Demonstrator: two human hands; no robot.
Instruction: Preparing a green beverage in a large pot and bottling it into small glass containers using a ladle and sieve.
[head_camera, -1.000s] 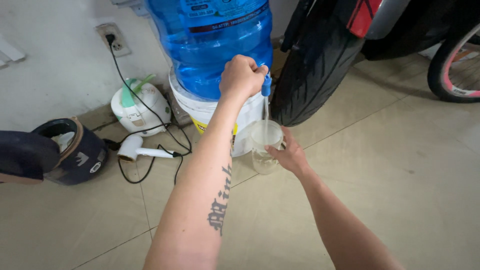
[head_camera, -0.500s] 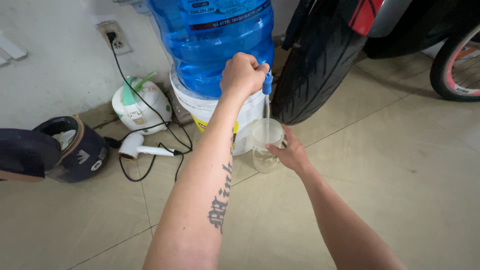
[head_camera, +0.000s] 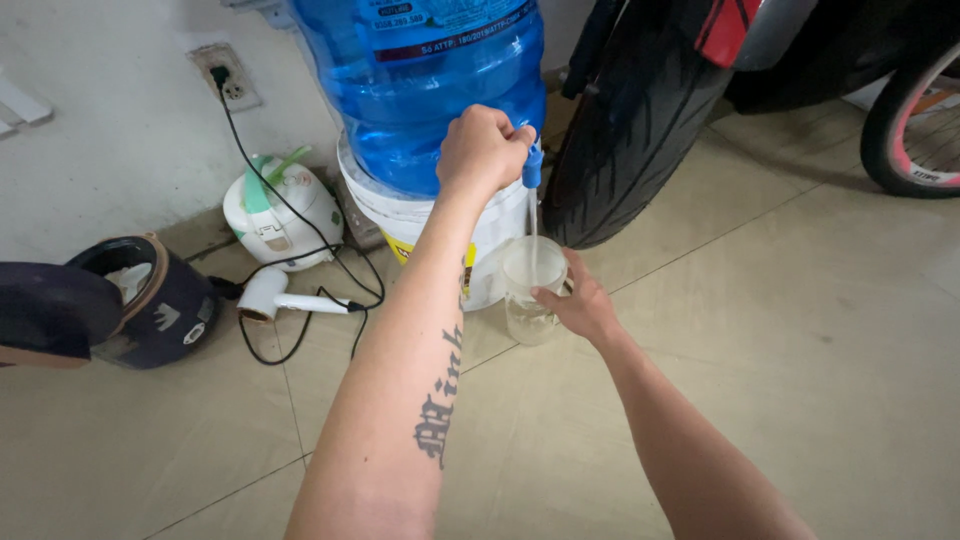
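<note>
A big blue water bottle (head_camera: 430, 80) stands upside down on a white bucket-like base (head_camera: 420, 225). My left hand (head_camera: 482, 150) is closed on the blue tap (head_camera: 532, 165) at the front of the base. A thin stream of water falls from the tap into a clear glass mug (head_camera: 528, 290). My right hand (head_camera: 580, 300) grips the mug from its right side and holds it under the tap, just above the tiled floor.
A black motorbike tyre (head_camera: 630, 130) stands right behind the mug. A bicycle wheel (head_camera: 915, 120) is at far right. On the left lie a white rice cooker (head_camera: 280, 215), a white hair dryer (head_camera: 280, 298) with black cord, and a dark helmet (head_camera: 130, 300). A wall socket (head_camera: 232, 75) is above.
Both hands keep their grip. The view has shifted slightly; the water stream keeps running into the mug.
</note>
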